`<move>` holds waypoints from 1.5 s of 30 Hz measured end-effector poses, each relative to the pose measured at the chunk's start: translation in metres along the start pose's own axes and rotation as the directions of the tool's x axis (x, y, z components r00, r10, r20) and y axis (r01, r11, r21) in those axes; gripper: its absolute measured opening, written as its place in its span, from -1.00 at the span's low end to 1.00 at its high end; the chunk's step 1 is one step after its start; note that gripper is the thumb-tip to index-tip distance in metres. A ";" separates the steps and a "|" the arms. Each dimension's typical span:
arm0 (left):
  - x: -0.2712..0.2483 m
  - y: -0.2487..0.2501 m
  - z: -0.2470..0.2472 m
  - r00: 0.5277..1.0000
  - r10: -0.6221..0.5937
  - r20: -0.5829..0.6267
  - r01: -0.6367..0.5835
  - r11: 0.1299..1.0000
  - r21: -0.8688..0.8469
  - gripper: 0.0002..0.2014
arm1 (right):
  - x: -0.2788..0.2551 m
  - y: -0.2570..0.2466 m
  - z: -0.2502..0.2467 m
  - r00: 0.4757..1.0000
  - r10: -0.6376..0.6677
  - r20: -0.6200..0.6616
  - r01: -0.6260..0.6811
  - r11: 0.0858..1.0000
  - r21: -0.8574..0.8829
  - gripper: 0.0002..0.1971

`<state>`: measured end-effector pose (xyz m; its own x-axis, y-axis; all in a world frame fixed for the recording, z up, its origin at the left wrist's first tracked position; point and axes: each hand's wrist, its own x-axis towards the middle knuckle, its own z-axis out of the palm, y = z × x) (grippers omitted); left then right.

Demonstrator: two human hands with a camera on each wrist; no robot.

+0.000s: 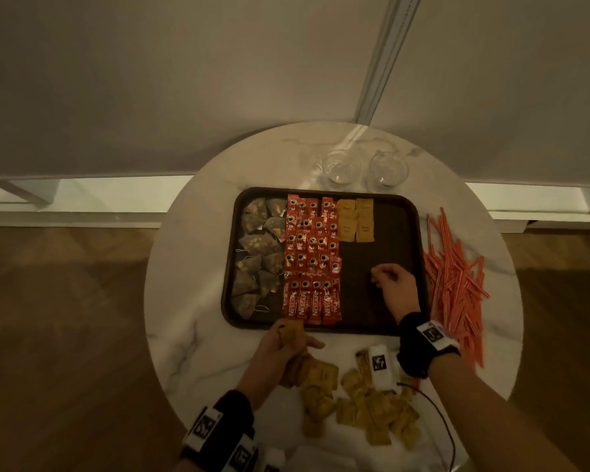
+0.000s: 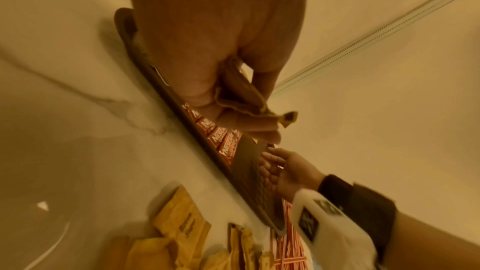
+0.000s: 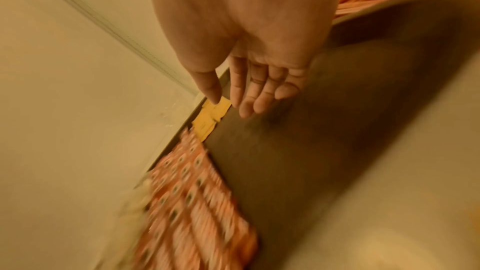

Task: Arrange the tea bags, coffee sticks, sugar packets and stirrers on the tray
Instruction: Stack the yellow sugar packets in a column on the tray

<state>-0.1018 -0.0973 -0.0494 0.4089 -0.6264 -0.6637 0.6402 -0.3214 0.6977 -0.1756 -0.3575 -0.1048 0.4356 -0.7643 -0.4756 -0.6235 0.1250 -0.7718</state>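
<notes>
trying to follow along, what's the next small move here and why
Probably the empty right hand takes a sugar packet from the bunch the left hand holds and lays it below the sugar block. That block fills only the tray's far end, and bare tray lies beneath it.

Left hand [image 2: 207, 52] fills upper centre, thumb and fingers pinching brown sugar packet [image 2: 241, 98]; packet crumpled, one corner sticking out right. Dark tray [image 2: 166, 93] runs diagonally below hand, on marble table [image 2: 78, 130]. Red Nescafe coffee sticks [image 2: 221, 141] in row on tray. Right hand [image 2: 283, 169] lower right over tray, fingers relaxed, holding nothing. More sugar packets [image 2: 182, 223] loose on table, bottom. Orange stirrers [image 2: 288, 249] beside them, partly hidden.
</notes>
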 end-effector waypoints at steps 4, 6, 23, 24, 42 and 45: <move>-0.012 0.000 0.000 0.999 0.032 -0.010 -0.031 0.997 0.071 -0.81 | -0.079 -0.004 0.005 0.994 -0.089 0.060 0.083 0.993 0.084 -0.92; -0.019 0.000 0.001 0.998 0.058 -0.014 -0.056 0.995 0.082 -0.82 | -0.118 -0.008 0.009 0.985 -0.093 0.146 0.074 0.989 0.131 -0.89; -0.089 -0.010 0.013 0.993 0.119 0.006 -0.119 0.992 -0.051 -0.73 | -0.212 -0.018 0.003 0.897 -0.282 0.340 0.170 0.931 0.323 -0.84; -0.092 -0.010 0.015 0.990 0.137 0.016 -0.136 0.989 -0.049 -0.81 | -0.214 -0.016 0.001 0.897 -0.289 0.334 0.173 0.926 0.337 -0.82; -0.108 -0.025 0.040 0.973 0.215 -0.088 -0.194 0.960 0.200 -0.88 | -0.235 0.004 -0.007 0.960 -0.211 0.182 0.145 0.936 0.320 -0.91; -0.109 -0.022 0.039 0.952 0.254 -0.171 -0.218 0.955 0.203 -0.92 | -0.236 0.005 -0.010 0.958 -0.210 0.198 0.142 0.941 0.307 -0.93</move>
<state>-0.1863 -0.0499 0.0178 0.6631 -0.5565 -0.5006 0.3900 -0.3139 0.8657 -0.2884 -0.1824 0.0076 0.6763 -0.6326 -0.3773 -0.3253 0.2030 -0.9236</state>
